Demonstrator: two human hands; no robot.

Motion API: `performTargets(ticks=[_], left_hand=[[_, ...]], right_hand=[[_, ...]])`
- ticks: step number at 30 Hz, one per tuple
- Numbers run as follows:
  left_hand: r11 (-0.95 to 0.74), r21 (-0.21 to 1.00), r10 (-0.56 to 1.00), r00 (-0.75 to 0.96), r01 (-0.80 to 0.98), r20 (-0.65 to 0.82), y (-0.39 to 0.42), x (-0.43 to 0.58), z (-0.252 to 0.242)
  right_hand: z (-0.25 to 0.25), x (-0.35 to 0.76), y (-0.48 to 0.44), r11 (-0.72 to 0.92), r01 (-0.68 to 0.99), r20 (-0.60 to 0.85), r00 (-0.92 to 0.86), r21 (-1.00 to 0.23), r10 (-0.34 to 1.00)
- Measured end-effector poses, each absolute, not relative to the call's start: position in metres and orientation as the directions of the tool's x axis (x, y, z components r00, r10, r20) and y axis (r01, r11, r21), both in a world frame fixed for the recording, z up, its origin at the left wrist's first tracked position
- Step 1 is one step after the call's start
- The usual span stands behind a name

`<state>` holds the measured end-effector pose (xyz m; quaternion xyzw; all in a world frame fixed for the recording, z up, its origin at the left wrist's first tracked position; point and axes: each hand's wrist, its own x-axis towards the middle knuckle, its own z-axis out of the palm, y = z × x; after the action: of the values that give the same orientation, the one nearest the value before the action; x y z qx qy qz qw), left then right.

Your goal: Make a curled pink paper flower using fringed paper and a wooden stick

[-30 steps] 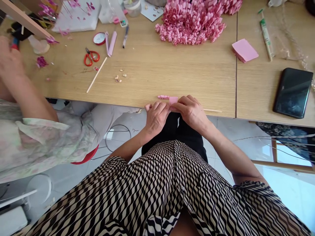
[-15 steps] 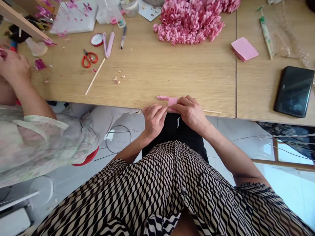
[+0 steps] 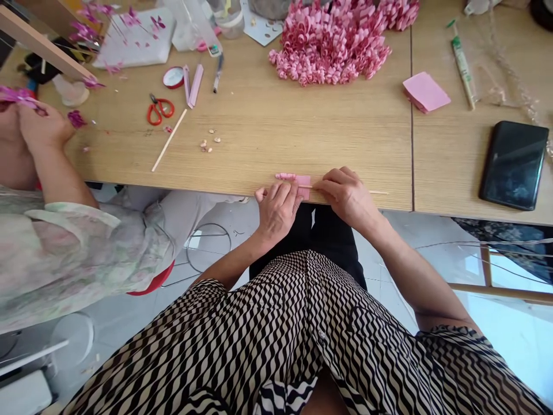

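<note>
At the table's near edge a small pink paper square (image 3: 304,181) lies under a thin wooden stick (image 3: 377,192). My left hand (image 3: 276,208) has its fingers curled on the paper's left side. My right hand (image 3: 345,195) pinches the stick and the paper's right side. A small rolled pink curl (image 3: 286,176) lies just left of the paper, beyond my left fingertips.
A heap of pink paper curls (image 3: 332,40) sits at the back, a pink paper stack (image 3: 425,92) and a black phone (image 3: 513,164) to the right. Red scissors (image 3: 160,108) and a second stick (image 3: 169,140) lie left. A co-worker's hand (image 3: 41,124) works at far left.
My hands shifted slightly and the stick now lies across the pink paper. The co-worker's hand moved in over the table's left edge, holding purple pieces.
</note>
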<state>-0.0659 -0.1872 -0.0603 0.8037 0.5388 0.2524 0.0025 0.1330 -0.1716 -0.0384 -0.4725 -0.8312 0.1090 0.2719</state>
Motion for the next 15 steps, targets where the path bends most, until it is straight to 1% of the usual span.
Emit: performTargets(ticks=[2,4,7,10,15], left_hand=[[-0.428,0.295,0.865,0.293,0.854,0.407,-0.187,-0.068,-0.061],[-0.446,0.288,0.852,0.304,0.847,0.426,-0.189,-0.071,-0.061],[-0.472,0.247,0.829,0.331,0.846,0.45,-0.196,-0.072,-0.059],[-0.478,0.208,0.823,0.352,0.853,0.445,-0.2,-0.068,-0.056],[-0.421,0.256,0.871,0.31,0.87,0.381,-0.196,-0.055,-0.054]], right_hand=[[-0.04,0.134,-0.169,0.523,0.725,0.331,-0.41,-0.447,0.85],[-0.041,0.133,-0.168,0.519,0.727,0.324,-0.409,-0.45,0.853],[-0.042,0.132,-0.168,0.522,0.733,0.327,-0.411,-0.437,0.851],[-0.042,0.132,-0.169,0.532,0.74,0.333,-0.422,-0.411,0.844],[-0.04,0.133,-0.166,0.527,0.748,0.318,-0.425,-0.403,0.847]])
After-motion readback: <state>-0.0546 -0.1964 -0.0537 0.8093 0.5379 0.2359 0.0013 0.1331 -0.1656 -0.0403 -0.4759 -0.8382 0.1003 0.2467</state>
